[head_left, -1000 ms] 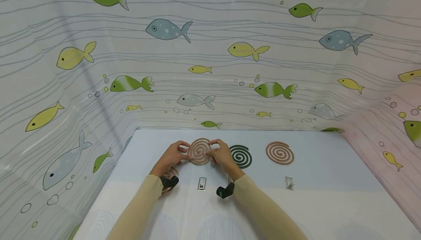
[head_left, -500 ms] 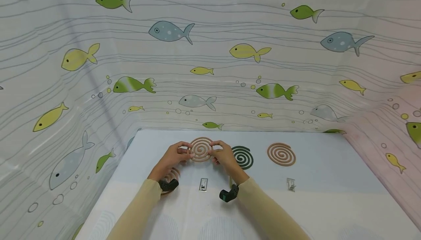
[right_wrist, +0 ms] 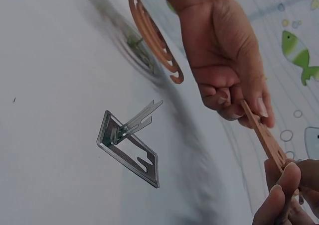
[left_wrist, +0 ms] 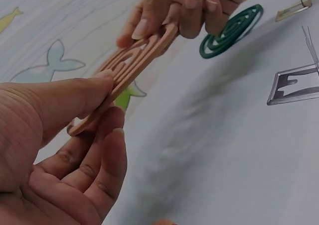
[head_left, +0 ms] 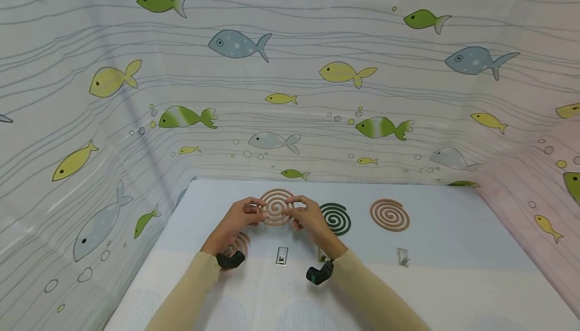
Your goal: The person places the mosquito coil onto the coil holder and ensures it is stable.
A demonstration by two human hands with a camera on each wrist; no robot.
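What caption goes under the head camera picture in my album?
Left hand and right hand pinch a brown coil, green coil nearby.

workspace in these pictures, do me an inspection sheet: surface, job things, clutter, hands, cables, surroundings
Surface: pale table top, faint arc pattern nearest the person.
Job things: held tan coil, off the table; green coil; right-hand tan coil; another tan coil partly hidden by the left wrist; central metal stand, prongs up; right metal stand; third stand, partly hidden by the right wrist.
Clutter: small dark speck.
Grippers: left hand and right hand pinch opposite edges of the held tan coil.
Cables: nothing seen.
Surroundings: fish-print sheeting behind and at both sides.
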